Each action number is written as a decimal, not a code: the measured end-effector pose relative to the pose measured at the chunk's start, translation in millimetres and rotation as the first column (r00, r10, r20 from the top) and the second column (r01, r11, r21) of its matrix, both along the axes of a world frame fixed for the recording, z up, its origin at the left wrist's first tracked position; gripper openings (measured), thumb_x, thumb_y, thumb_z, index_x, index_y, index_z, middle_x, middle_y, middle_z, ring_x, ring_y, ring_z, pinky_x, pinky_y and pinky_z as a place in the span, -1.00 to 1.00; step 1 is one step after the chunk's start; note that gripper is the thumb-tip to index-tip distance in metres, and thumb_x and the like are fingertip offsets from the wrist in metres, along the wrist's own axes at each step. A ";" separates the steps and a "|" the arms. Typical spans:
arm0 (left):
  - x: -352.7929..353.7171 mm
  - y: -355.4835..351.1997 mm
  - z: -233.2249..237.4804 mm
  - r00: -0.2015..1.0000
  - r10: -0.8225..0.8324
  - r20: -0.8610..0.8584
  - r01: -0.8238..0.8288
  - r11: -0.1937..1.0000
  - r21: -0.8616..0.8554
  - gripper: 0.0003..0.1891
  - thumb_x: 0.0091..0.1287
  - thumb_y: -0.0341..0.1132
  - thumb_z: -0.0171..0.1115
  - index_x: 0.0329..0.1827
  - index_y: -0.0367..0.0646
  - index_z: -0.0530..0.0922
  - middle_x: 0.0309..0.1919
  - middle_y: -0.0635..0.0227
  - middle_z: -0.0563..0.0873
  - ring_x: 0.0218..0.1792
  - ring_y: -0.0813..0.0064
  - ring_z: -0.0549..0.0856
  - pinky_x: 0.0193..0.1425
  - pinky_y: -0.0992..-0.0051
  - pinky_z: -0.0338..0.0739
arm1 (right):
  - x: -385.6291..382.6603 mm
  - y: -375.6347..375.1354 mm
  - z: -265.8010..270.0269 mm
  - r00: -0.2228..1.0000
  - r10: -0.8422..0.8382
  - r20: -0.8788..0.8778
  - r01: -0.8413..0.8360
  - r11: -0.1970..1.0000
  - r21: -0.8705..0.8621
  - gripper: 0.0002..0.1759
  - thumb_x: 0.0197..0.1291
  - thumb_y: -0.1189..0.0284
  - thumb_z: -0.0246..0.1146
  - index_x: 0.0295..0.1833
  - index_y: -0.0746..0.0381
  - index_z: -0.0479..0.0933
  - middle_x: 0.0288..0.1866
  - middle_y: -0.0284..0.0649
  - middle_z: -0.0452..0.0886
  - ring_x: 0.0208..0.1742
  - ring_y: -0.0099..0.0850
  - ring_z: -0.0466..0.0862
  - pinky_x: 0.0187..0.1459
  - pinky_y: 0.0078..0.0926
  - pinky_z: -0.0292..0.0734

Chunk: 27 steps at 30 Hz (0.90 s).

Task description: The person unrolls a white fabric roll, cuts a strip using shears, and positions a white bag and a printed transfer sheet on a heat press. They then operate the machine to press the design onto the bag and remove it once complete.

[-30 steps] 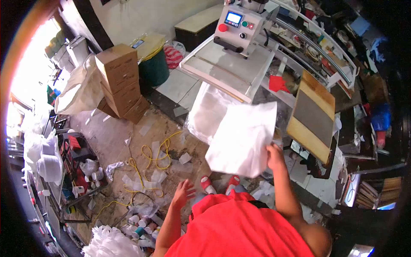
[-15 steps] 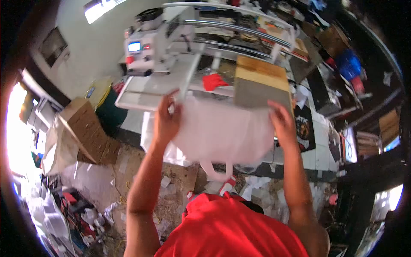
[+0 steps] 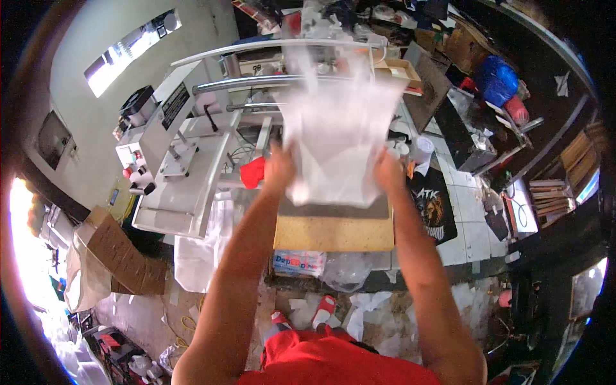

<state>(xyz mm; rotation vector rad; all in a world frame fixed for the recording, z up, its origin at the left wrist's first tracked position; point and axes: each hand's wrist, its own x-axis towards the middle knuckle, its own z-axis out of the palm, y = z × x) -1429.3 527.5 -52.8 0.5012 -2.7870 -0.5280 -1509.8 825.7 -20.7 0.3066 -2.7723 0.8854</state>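
A white bag (image 3: pixel 337 141), blurred by motion, hangs between both hands above a board (image 3: pixel 333 232) with a grey top part and a yellowish front part. My left hand (image 3: pixel 280 168) is closed on the bag's left side. On its right side my right hand (image 3: pixel 387 172) grips it too. The bag's upper end, with strap-like handles, is raised away from me. Just left of my left hand lies a red cloth (image 3: pixel 253 172).
At the left stands a white press machine (image 3: pixel 163 160) with metal rails. Further left is a cardboard box (image 3: pixel 122 253). A black printed cloth (image 3: pixel 433 205) lies on the tiled surface (image 3: pixel 459 231) at the right. A blue bag (image 3: pixel 499 80) sits at the back right.
The white bag has been turned so its handles point away from me, and both hands have moved closer together. The view has shifted, and the board now shows nearer to me, under the bag.
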 end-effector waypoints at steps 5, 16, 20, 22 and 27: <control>65.0 39.8 -123.1 0.988 -0.009 0.153 -0.008 0.994 0.112 -0.48 0.39 -0.31 0.09 0.44 0.13 0.45 0.08 -0.01 0.58 0.03 -0.08 0.70 0.07 0.02 0.64 | 50.4 43.1 -172.7 0.986 0.145 -0.086 -0.131 0.979 0.154 -0.63 0.19 0.42 0.22 0.13 0.10 0.63 -0.11 -0.03 0.68 -0.04 0.04 0.65 -0.04 0.08 0.56; 61.3 46.2 -120.0 1.000 0.005 -0.005 -0.004 0.996 0.088 -0.58 0.37 -0.34 0.12 0.30 -0.01 0.56 -0.02 0.02 0.64 0.04 -0.03 0.67 0.08 0.07 0.62 | 42.9 46.3 -174.9 0.975 0.114 -0.192 -0.075 0.977 0.198 -0.65 0.17 0.42 0.26 0.10 0.06 0.64 -0.13 -0.13 0.62 -0.05 -0.03 0.59 -0.06 0.02 0.51; 63.9 46.1 -115.8 0.999 0.030 -0.022 -0.027 0.991 0.133 -0.60 0.38 -0.37 0.09 0.29 -0.07 0.52 0.00 -0.03 0.63 0.06 -0.09 0.66 0.13 0.05 0.59 | 47.2 44.0 -170.4 0.965 0.114 -0.234 -0.075 0.983 0.168 -0.67 0.15 0.43 0.28 0.07 0.08 0.65 -0.16 -0.12 0.60 -0.06 -0.02 0.58 -0.09 0.01 0.51; 62.0 45.1 -120.3 0.999 0.032 -0.041 -0.027 0.993 0.114 -0.60 0.38 -0.38 0.08 0.29 -0.10 0.51 0.03 -0.04 0.63 0.07 -0.10 0.66 0.14 0.05 0.58 | 46.8 43.4 -169.3 0.958 0.103 -0.267 -0.067 0.988 0.140 -0.67 0.15 0.43 0.29 0.06 0.09 0.65 -0.17 -0.12 0.59 -0.06 -0.02 0.58 -0.09 0.01 0.50; 64.7 46.1 -121.4 0.991 0.048 -0.122 -0.030 0.989 0.143 -0.63 0.37 -0.35 0.09 0.24 -0.11 0.52 -0.01 -0.01 0.64 0.03 -0.11 0.65 0.11 0.04 0.59 | 49.8 42.7 -169.4 0.959 0.089 -0.268 -0.048 0.987 0.155 -0.66 0.14 0.44 0.29 0.07 0.11 0.62 -0.14 -0.11 0.57 -0.03 -0.02 0.56 -0.07 0.01 0.49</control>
